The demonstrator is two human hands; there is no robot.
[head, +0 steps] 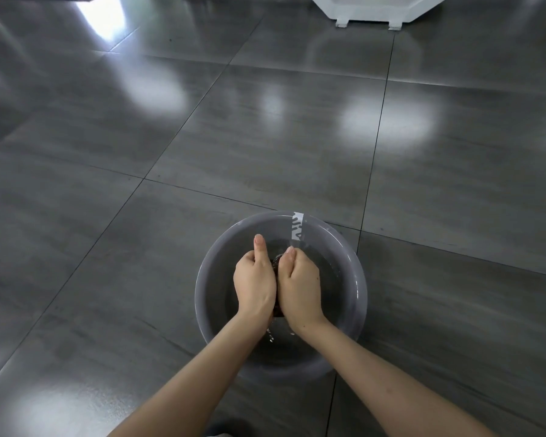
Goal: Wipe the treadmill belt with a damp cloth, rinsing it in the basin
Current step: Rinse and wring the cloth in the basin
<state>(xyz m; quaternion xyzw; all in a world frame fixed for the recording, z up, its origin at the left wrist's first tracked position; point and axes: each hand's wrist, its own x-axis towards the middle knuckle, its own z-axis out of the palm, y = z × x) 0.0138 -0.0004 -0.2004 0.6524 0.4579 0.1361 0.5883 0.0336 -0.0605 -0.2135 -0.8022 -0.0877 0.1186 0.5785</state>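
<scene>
Both hands, left (255, 287) and right (300, 288), squeeze the cloth (277, 263) tight over the basin (358, 298); drips near 6 o'clock could wet the floor (265, 137).

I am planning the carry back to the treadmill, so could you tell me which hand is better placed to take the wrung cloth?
Neither clearly: the left hand and right hand both clamp the dark wet cloth over the round grey plastic basin.
</scene>
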